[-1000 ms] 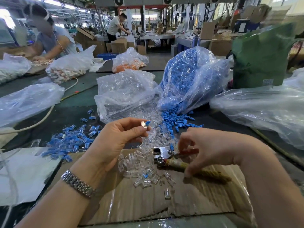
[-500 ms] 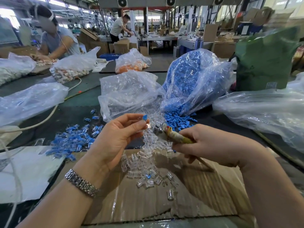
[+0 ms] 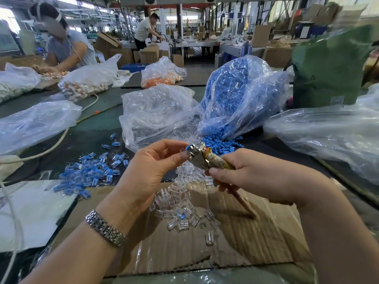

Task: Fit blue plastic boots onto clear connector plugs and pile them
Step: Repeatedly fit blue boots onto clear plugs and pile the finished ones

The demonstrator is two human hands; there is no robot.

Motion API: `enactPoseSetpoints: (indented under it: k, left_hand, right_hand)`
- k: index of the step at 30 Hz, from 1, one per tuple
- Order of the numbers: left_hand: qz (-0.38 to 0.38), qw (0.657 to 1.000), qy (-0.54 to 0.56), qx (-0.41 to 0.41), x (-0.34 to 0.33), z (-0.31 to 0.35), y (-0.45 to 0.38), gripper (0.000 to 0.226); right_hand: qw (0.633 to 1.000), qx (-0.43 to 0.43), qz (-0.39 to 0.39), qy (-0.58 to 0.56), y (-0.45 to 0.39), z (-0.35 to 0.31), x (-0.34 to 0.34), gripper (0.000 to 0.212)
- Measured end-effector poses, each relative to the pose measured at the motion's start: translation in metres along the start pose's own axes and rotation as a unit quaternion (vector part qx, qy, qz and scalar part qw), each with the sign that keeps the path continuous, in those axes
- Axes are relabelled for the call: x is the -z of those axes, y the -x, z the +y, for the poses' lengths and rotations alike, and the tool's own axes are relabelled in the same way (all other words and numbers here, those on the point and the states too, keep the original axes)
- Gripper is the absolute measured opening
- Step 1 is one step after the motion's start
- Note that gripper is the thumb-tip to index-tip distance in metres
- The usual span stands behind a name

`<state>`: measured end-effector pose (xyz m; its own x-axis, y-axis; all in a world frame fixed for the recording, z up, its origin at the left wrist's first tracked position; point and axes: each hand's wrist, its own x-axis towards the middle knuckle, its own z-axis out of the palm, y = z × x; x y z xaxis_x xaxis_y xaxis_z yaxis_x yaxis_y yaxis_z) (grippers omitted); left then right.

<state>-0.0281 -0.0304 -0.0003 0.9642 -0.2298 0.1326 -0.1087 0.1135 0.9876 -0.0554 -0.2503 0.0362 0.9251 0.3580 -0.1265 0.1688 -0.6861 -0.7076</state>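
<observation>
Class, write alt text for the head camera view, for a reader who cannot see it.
The left hand pinches a small blue-and-clear piece against the metal head of a hand tool gripped by the right hand. Below, loose clear plugs lie on cardboard; finished blue-fitted plugs are piled to the left.

Blue boots (image 3: 222, 143) spill from a clear bag (image 3: 242, 99); clear plugs (image 3: 178, 210) lie on brown ribbed cardboard (image 3: 256, 242). Silver pliers (image 3: 198, 155), silver watch strap (image 3: 105, 228), green bag (image 3: 330, 66), orange parts (image 3: 158, 82).
</observation>
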Motion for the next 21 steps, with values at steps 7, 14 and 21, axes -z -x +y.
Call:
enactPoseSetpoints:
  k: [7, 14, 21]
  left_hand:
    - [0.030, 0.998, -0.040, -0.048, -0.002, -0.003, -0.001, 0.023]
    - [0.042, 0.995, -0.066, -0.056, 0.001, 0.000, 0.001, 0.023]
    - [0.139, 0.953, -0.259, -0.072, 0.033, 0.005, -0.007, 0.015]
  right_hand:
    - [1.000, 0.007, 0.001, -0.013, -0.005, -0.001, -0.008, 0.037]
    - [0.999, 0.010, 0.021, 0.025, -0.012, -0.007, -0.016, 0.041]
    - [0.980, 0.015, 0.030, 0.194, -0.001, 0.004, 0.002, 0.031]
